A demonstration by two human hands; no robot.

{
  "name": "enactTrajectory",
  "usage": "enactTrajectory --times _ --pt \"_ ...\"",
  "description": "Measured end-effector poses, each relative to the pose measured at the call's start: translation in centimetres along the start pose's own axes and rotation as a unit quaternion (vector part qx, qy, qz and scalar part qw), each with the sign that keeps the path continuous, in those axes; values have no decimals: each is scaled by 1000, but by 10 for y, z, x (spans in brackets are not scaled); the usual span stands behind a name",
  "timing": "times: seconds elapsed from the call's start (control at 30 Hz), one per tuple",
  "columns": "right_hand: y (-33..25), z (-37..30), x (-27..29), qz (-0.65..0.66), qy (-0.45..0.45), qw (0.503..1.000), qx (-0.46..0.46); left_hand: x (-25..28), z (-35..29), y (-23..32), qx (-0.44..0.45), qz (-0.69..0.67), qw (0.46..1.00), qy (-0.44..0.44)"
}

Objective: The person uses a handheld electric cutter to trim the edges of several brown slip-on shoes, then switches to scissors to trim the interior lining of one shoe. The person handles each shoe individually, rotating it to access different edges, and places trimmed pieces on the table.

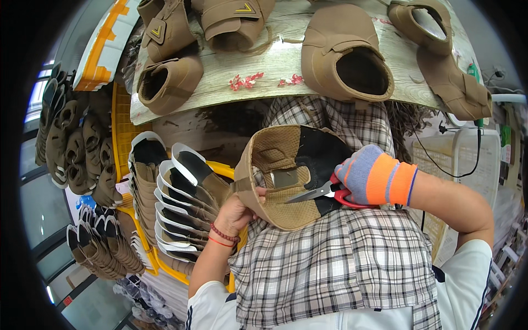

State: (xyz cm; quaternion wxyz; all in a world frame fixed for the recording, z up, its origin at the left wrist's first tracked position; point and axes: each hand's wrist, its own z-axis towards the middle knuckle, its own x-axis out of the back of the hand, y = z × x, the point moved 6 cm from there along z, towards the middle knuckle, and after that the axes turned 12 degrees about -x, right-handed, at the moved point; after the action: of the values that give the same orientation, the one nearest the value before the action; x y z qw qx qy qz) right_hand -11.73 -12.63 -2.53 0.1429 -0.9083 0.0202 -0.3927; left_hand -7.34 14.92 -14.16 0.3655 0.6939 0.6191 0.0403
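A tan shoe upper [300,140] with a mesh and black lining rests over my lap, its open underside turned up toward me. My bare left hand [240,210] pinches its near left edge, thumb over the rim. In my right hand [363,176], gloved in grey and orange, is a pair of red-handled scissors [322,192]. Its fingers close round the handles. The scissor blades lie inside the upper, pointing left over the mesh lining; their tips are close to my left hand. Whether they touch thread or lining I cannot tell.
A wood-patterned table [242,82] beyond my lap bears several tan shoe uppers [346,55]. At my left, a yellow crate [220,168] holds stacked uppers with white edges [181,209]. More hang farther left. A pale plastic basket [473,159] stands at the right, near a black cable.
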Motion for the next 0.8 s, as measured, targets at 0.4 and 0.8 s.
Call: enactTrajectory --times 0.4,0.8 --pt "3 6 -7 -28 -2 1000 9 -1 0 2 1 2 1000 -2" --pt "17 -2 10 -11 71 997 -34 -1 0 0 4 2 1000 2"
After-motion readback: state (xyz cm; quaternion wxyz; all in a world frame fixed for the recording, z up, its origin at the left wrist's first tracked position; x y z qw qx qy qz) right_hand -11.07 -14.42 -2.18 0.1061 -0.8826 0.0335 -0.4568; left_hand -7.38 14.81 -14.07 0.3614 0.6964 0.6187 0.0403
